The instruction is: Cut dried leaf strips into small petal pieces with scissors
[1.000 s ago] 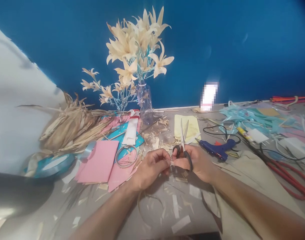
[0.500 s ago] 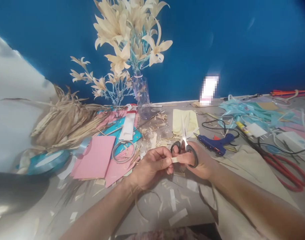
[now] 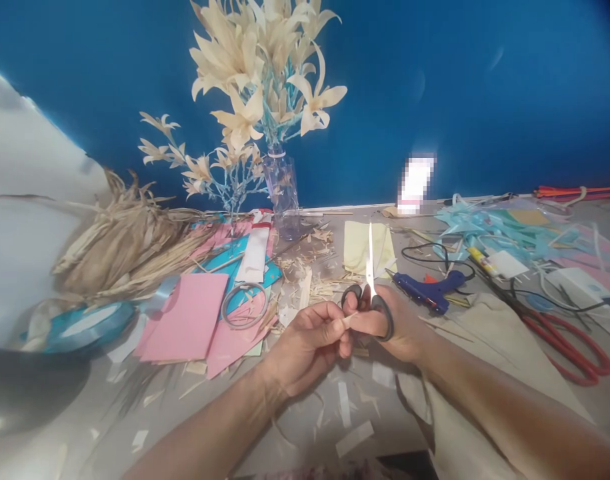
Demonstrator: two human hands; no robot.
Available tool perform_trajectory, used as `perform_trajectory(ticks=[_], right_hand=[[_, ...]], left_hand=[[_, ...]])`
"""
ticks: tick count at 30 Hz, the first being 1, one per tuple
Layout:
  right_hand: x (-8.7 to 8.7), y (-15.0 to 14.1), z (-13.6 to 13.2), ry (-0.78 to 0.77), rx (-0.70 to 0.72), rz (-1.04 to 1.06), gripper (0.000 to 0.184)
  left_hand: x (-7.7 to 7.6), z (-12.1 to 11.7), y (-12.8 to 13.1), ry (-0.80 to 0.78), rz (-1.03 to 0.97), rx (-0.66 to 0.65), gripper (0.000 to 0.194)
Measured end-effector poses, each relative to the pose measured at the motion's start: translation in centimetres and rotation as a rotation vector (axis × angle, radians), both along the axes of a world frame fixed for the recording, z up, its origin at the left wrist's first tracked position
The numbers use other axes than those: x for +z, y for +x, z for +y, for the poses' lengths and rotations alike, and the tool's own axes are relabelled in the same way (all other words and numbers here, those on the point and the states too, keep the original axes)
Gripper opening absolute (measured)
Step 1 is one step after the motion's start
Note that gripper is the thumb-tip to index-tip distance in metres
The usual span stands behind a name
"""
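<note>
Between the thumb and fingertips of my left hand (image 3: 309,343) is a small cream strip (image 3: 348,321) that looks like dried husk. My right hand (image 3: 392,330) has black-handled scissors (image 3: 369,267) hooked on its fingers, blades pointing up and away. Its thumb or finger also touches the strip's right end. Both hands meet low over the table's middle. Beyond the blades lies a pale yellow sheet (image 3: 357,250). A blue glue gun (image 3: 427,290) rests right of my right hand.
Pink paper pieces (image 3: 182,320), a tape ring (image 3: 245,305) and blue ribbon spool (image 3: 89,325) lie left. Dried husks (image 3: 119,243) are heaped behind them. A clear bottle (image 3: 283,200) holds cream flowers (image 3: 239,60). Red-handled scissors (image 3: 569,350) lie right, near a beige cloth (image 3: 489,353).
The strip has turned in my fingers and now looks narrower. The scissors' blades have come together and stand more upright. Both hands stay in nearly the same place.
</note>
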State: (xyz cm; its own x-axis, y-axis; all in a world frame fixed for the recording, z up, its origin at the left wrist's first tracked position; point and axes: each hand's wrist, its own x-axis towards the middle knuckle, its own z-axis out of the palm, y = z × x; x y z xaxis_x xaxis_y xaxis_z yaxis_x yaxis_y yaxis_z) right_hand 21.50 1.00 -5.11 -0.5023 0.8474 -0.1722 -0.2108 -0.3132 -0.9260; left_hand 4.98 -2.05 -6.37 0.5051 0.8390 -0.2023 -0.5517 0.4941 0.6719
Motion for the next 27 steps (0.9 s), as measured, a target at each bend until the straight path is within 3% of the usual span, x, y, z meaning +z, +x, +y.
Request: perform_trajectory(ticks=[5, 7, 11, 16, 21, 27], right_hand=[[-0.7, 0.6, 0.3, -0.014, -0.019, 0.199, 0.042], [-0.6, 0.3, 0.1, 0.020, -0.013, 0.159, 0.044], [-0.2, -0.1, 0.0, -0.002, -0.032, 0.004, 0.031], [-0.5, 0.8, 0.3, -0.154, 0.027, 0.239, 0.032], [-0.2, 0.4, -0.2, 0.035, -0.014, 0.102, 0.034], [0.9, 0.2, -0.4, 0.057, -0.037, -0.147, 0.024]], left_hand=[[0.1, 0.1, -0.3, 0.001, -0.069, 0.009, 0.015], [0.2, 0.2, -0.3, 0.007, -0.018, 0.031, 0.016], [0.2, 0.1, -0.1, 0.012, 0.057, 0.043, 0.019], [0.1, 0.1, -0.4, 0.004, -0.070, 0.009, 0.017], [0.2, 0.4, -0.6, 0.013, -0.013, 0.059, 0.017], [0.7, 0.6, -1.0, 0.073, 0.266, 0.056, 0.021]])
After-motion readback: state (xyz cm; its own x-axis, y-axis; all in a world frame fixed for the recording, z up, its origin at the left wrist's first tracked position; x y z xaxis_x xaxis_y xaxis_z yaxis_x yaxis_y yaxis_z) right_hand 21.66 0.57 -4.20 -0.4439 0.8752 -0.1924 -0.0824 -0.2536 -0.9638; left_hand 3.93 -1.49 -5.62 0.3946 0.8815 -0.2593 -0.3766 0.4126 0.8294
